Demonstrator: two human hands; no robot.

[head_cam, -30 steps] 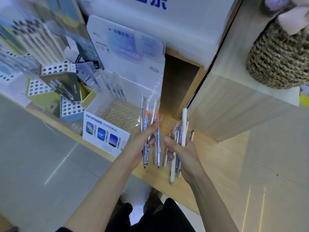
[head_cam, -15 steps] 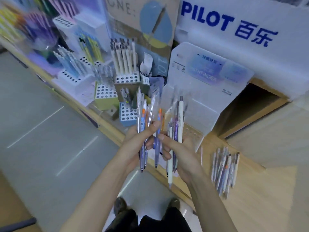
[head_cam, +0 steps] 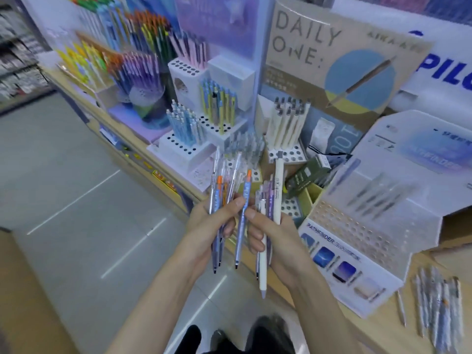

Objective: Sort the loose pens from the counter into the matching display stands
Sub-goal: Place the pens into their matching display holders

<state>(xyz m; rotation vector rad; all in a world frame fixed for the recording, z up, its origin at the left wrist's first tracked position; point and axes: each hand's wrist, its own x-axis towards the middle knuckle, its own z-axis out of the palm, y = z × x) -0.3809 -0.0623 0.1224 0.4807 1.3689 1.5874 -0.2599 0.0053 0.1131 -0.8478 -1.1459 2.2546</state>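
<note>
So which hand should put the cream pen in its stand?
Probably the right hand: it holds the cream pen, and the cream-pen stand sits just beyond it. The left hand grips blue pens.

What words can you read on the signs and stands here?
"DAILY ONE:" on the beige board.
"PIL", cut off at the edge, on the white sign.
"PATHFINDER" on the white stand, on its front.
Smaller print, also on the pens, is too blurred to read.

Two bare forearms, dark trousers below
</note>
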